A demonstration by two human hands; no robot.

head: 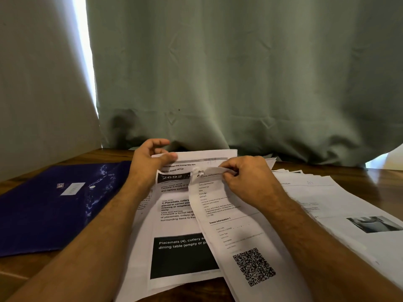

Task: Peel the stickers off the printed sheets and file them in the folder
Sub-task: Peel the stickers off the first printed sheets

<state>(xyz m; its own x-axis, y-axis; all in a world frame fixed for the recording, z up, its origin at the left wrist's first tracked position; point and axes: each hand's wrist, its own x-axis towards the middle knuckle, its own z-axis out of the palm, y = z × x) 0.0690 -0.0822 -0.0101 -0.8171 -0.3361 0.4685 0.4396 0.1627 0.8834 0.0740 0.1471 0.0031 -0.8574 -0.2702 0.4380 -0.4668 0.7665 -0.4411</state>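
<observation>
A printed sheet with a QR code (pixel 244 236) lies tilted over another sheet with black blocks (pixel 174 225) on the wooden table. My right hand (pixel 246 177) pinches the curled top edge of the QR sheet, where a small torn sticker spot (pixel 199 173) shows at its corner. My left hand (pixel 150 162) holds the top left corner of the sheet underneath between thumb and fingers. A dark blue folder (pixel 43 210) with a white label and snap button lies closed to the left.
More printed sheets (pixel 340 205) fan out to the right, one with a grey photo. A green curtain (pixel 218 83) hangs right behind the table's far edge. Bare wooden tabletop (pixel 26 271) shows at the near left.
</observation>
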